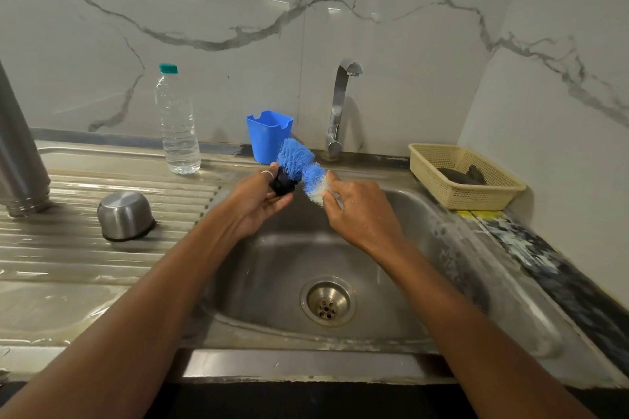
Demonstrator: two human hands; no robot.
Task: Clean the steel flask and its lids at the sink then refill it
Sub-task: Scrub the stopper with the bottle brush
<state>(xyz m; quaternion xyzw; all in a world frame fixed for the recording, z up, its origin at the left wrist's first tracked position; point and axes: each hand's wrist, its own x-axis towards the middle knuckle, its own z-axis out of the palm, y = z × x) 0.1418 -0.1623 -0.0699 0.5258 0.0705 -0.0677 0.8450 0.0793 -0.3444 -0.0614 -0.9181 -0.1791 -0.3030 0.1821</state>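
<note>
Head: left hand (258, 202) grips lid (281, 184); right hand (361, 214), brush (295, 155).

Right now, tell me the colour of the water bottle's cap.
The cap is teal green, seen in the head view.

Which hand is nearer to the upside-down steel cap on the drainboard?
Left. The left hand is right of the steel cap, at the left edge of the sink; the right hand, gripping the brush, is farther right.
</note>
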